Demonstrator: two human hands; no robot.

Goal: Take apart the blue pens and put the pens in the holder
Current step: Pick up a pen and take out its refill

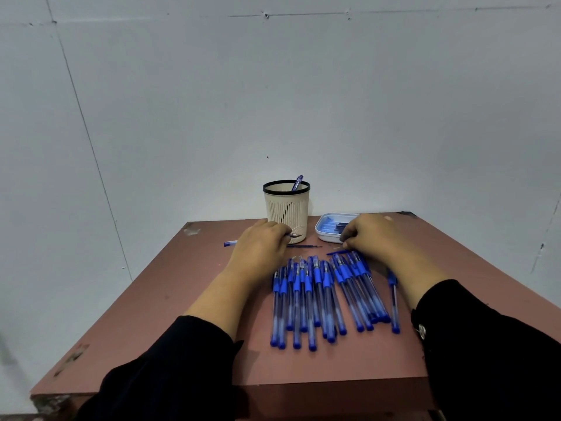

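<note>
Several blue capped pens (321, 299) lie in a row on the reddish-brown table (170, 314). My left hand (261, 244) grips a pen barrel (230, 243) whose blue end sticks out to the left and whose dark tip shows near the holder's base. A thin refill (303, 246) lies just right of that hand. My right hand (370, 235) rests with curled fingers at the far end of the pen row; what it pinches is unclear. The cream slotted holder (287, 208) with a black rim stands behind, one blue pen (297, 182) leaning inside.
A shallow white tray (326, 237) holding blue pen parts sits right of the holder, partly hidden by my right hand. One pen (393, 299) lies apart at the right of the row. A pale wall stands close behind the table's far edge.
</note>
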